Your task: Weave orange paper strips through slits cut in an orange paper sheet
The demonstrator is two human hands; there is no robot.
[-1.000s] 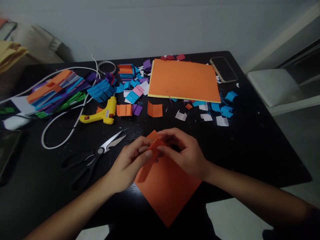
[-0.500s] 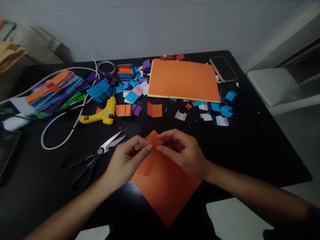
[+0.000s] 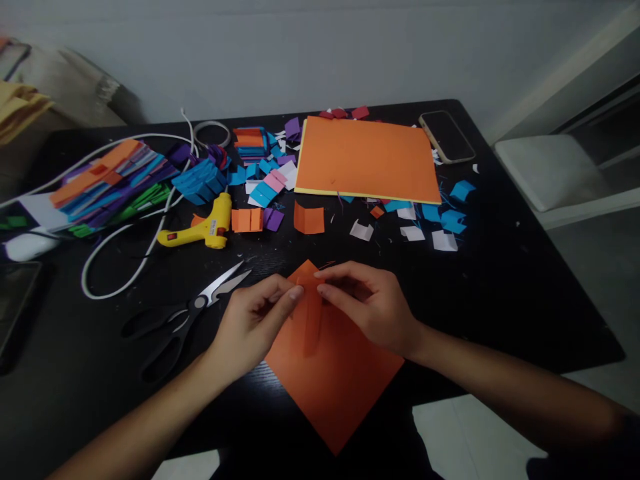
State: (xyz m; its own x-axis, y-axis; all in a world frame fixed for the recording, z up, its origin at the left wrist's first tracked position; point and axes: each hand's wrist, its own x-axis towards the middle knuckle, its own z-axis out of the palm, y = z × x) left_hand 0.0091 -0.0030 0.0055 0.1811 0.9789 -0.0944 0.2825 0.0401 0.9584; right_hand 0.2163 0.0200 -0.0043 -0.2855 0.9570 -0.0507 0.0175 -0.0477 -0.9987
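Observation:
Between my two hands is a narrow orange paper strip (image 3: 312,320), its upper end pinched from both sides. My left hand (image 3: 260,317) grips the strip's left edge between thumb and fingertips. From the right, my right hand (image 3: 373,303) pinches the same end with thumb and forefinger. Beneath them a larger orange paper sheet (image 3: 335,393) lies turned corner-up on the black table. Open-bladed scissors (image 3: 200,303) with black handles rest left of my left hand.
A yellow glue gun (image 3: 213,227) lies beyond the scissors. Farther back are a stack of orange and yellow sheets (image 3: 367,160), a phone (image 3: 447,137), a looped white cable (image 3: 87,267), bundles of folded coloured paper (image 3: 115,180) and scattered blue pieces (image 3: 453,221).
The orange strip now hangs down toward me, longer in view and more upright than before. My fingers have shifted slightly at its upper end. Everything else stays in place.

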